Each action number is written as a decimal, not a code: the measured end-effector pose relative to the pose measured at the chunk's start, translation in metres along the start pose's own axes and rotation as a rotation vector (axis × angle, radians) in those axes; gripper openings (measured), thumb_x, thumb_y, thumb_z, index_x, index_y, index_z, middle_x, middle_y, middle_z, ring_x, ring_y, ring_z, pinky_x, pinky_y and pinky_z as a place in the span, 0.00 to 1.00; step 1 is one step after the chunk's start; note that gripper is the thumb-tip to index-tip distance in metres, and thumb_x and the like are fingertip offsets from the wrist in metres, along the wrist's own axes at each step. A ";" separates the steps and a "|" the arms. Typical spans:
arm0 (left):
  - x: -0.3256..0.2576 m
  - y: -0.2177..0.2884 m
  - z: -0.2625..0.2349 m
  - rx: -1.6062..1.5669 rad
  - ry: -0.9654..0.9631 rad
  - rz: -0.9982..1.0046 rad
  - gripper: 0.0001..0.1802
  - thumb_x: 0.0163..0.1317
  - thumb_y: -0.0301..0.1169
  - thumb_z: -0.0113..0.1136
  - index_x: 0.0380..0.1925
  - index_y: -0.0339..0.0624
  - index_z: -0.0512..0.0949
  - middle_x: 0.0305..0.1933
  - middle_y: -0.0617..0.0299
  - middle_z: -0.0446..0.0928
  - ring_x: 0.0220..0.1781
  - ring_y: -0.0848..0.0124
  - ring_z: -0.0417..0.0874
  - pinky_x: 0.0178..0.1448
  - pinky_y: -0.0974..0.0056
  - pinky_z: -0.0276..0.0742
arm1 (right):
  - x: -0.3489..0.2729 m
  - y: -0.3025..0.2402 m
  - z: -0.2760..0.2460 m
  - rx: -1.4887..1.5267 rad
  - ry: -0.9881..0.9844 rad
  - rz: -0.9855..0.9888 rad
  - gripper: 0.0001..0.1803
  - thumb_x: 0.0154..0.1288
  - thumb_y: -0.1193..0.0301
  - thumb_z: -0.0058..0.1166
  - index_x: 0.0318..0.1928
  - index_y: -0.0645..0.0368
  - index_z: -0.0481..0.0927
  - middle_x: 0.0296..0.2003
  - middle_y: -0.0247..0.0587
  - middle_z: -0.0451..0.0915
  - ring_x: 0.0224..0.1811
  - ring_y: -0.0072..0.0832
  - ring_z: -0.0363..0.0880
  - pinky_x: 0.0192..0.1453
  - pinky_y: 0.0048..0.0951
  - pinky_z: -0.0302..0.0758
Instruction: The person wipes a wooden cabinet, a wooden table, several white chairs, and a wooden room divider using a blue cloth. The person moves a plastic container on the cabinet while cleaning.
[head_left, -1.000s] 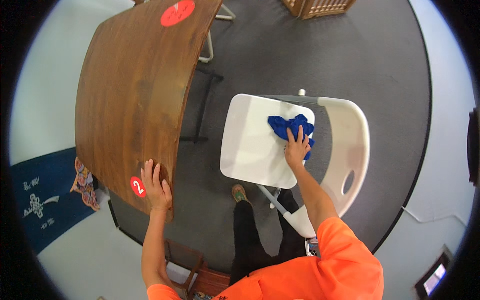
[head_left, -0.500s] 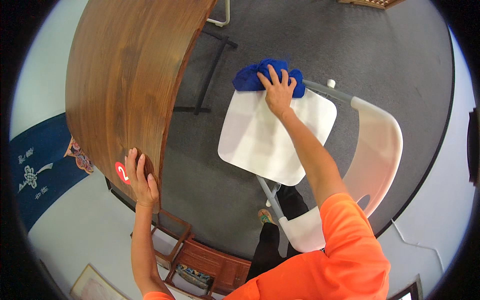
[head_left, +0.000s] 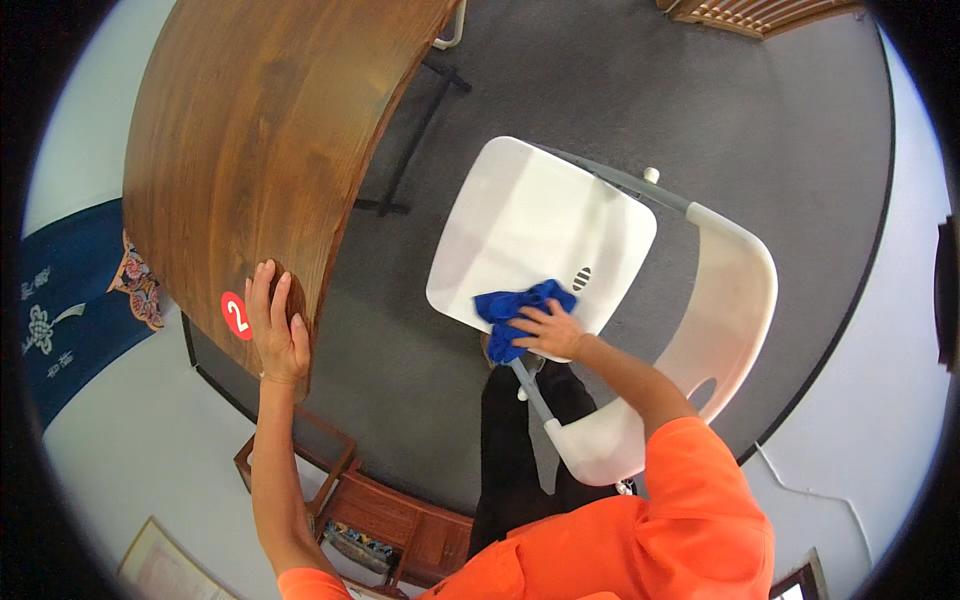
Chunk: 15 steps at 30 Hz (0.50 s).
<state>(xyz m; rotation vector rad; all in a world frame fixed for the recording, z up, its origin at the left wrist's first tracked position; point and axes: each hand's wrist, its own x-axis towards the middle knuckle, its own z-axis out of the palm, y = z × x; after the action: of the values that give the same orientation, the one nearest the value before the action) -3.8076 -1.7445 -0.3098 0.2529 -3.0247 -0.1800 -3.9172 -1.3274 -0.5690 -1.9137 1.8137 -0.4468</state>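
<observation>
While the left hand (head_left: 276,330) lies flat and spread on the wooden table's (head_left: 250,150) corner at eight o'clock, the right hand (head_left: 549,332) presses a crumpled blue cloth (head_left: 515,308) onto the white chair seat's (head_left: 540,225) near edge at centre.

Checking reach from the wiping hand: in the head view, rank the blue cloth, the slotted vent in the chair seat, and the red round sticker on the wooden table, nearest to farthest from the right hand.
1. Blue cloth, under the right hand.
2. Slotted vent, just beyond, on the seat.
3. Red round sticker, far left, beside the left hand.
</observation>
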 end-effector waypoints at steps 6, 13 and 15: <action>-0.001 -0.001 -0.001 -0.021 0.028 -0.011 0.29 0.59 0.30 0.45 0.63 0.40 0.68 0.72 0.50 0.61 0.75 0.51 0.59 0.76 0.41 0.47 | -0.030 0.079 -0.059 -0.328 0.220 0.634 0.17 0.58 0.71 0.55 0.47 0.36 0.76 0.59 0.33 0.69 0.64 0.40 0.63 0.53 0.56 0.63; 0.004 -0.002 -0.004 -0.020 0.053 0.027 0.29 0.59 0.29 0.46 0.64 0.41 0.69 0.72 0.50 0.61 0.75 0.51 0.59 0.76 0.42 0.49 | -0.006 0.061 -0.053 -0.107 0.570 1.504 0.30 0.52 0.82 0.55 0.56 0.41 0.72 0.61 0.46 0.64 0.62 0.51 0.62 0.56 0.53 0.67; 0.002 0.002 -0.007 -0.019 0.052 0.026 0.29 0.59 0.29 0.47 0.64 0.41 0.69 0.72 0.51 0.61 0.75 0.52 0.59 0.76 0.42 0.49 | -0.006 0.021 0.003 -0.017 0.599 1.656 0.30 0.53 0.83 0.53 0.56 0.42 0.71 0.61 0.51 0.60 0.60 0.57 0.60 0.59 0.55 0.68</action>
<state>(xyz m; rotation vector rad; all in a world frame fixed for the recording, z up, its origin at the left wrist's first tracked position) -3.8096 -1.7436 -0.3028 0.2138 -2.9719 -0.1976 -3.9341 -1.3220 -0.5826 0.2264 2.9394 -0.3365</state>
